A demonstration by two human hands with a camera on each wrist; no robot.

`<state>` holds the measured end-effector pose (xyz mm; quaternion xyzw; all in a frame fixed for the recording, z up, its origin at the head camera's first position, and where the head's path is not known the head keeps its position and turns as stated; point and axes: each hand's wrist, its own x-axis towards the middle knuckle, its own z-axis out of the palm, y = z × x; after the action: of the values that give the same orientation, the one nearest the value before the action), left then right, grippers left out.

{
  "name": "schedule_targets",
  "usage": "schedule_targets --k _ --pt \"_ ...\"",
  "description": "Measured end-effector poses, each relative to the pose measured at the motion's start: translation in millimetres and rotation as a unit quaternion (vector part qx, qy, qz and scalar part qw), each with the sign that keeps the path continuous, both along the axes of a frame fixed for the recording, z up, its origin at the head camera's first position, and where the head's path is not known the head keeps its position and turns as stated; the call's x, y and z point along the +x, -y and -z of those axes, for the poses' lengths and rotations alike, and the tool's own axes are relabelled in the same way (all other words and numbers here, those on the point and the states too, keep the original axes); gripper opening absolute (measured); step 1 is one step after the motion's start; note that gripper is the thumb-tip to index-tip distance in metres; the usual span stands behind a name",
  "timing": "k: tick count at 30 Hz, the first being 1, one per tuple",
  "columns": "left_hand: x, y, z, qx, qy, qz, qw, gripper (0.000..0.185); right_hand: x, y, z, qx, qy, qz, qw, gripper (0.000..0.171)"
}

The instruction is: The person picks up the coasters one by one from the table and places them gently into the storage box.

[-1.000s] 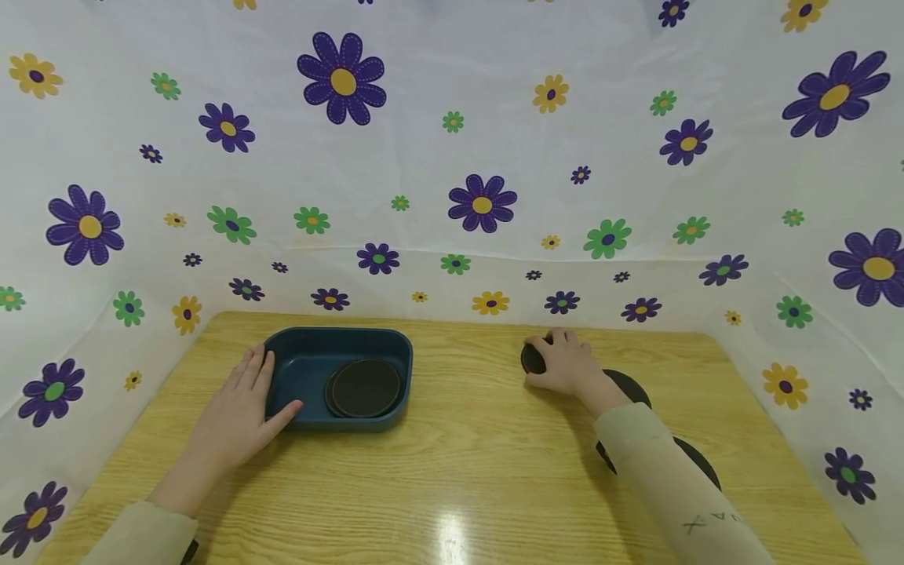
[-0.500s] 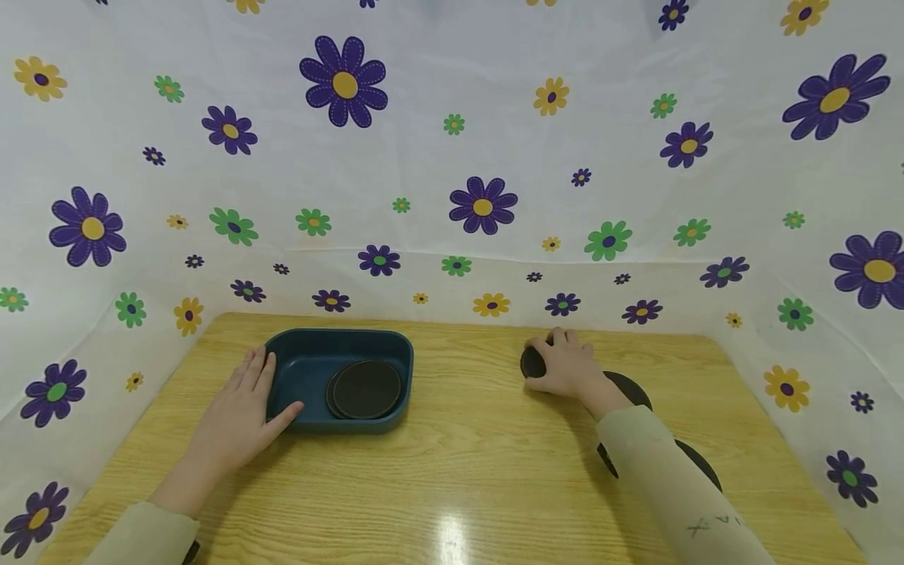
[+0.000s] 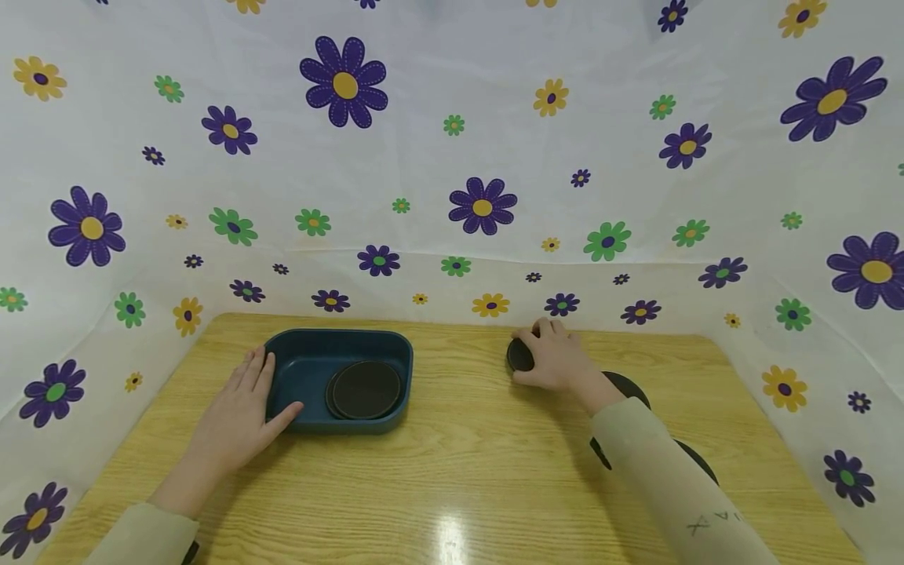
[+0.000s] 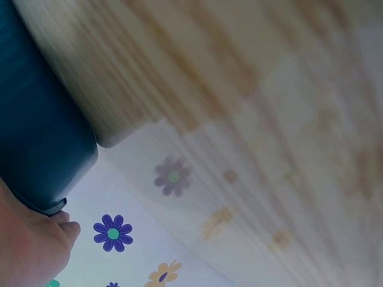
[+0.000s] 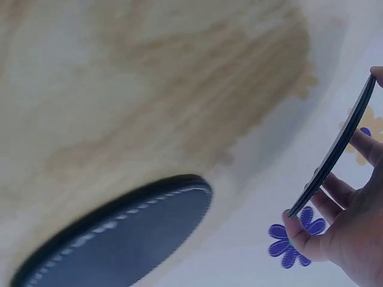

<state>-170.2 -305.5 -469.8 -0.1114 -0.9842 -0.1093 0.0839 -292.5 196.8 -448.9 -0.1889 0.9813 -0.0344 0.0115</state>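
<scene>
My right hand (image 3: 556, 361) pinches a round black coaster (image 5: 333, 146) by its edge, thumb on one side and fingers on the other. In the right wrist view the coaster is tilted on edge, lifted off the table. My left hand (image 3: 236, 416) rests along the left side of a dark blue rectangular tub (image 3: 300, 380), fingers straight and thumb over its front rim. Inside the tub, at its right, black round coasters (image 3: 366, 389) lie stacked and slightly offset. The left wrist view shows the tub's outer wall (image 4: 42, 107) beside that hand.
Another black coaster (image 3: 627, 387) lies behind the right wrist, and a further one (image 3: 698, 461) is partly hidden by the right sleeve. One with a stitched edge (image 5: 119, 236) shows in the right wrist view. A flower-print curtain (image 3: 424, 157) encloses the wooden table (image 3: 452, 471).
My right hand has moved slightly left and up with the coaster in its grip. The left hand and the tub stay where they were.
</scene>
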Motion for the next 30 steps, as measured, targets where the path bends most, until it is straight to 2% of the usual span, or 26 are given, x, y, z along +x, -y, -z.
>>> schedule_targets --k 7,14,21,30 --pt "0.5 0 -2.5 0.001 0.011 -0.004 0.9999 0.102 -2.1 13 -9.0 0.001 -0.005 -0.012 1.0 0.078" --pt "1.1 1 0.1 0.003 -0.003 0.001 1.0 0.101 -0.4 28 -18.9 0.01 -0.014 -0.034 0.999 0.075" --pt "0.4 1 0.1 0.001 0.002 0.0 1.0 0.102 2.7 45 -31.0 0.0 -0.012 -0.056 0.998 0.073" --pt "0.1 0 0.3 0.001 -0.001 0.001 1.0 0.102 7.0 66 -35.8 0.001 -0.034 -0.094 0.995 0.073"
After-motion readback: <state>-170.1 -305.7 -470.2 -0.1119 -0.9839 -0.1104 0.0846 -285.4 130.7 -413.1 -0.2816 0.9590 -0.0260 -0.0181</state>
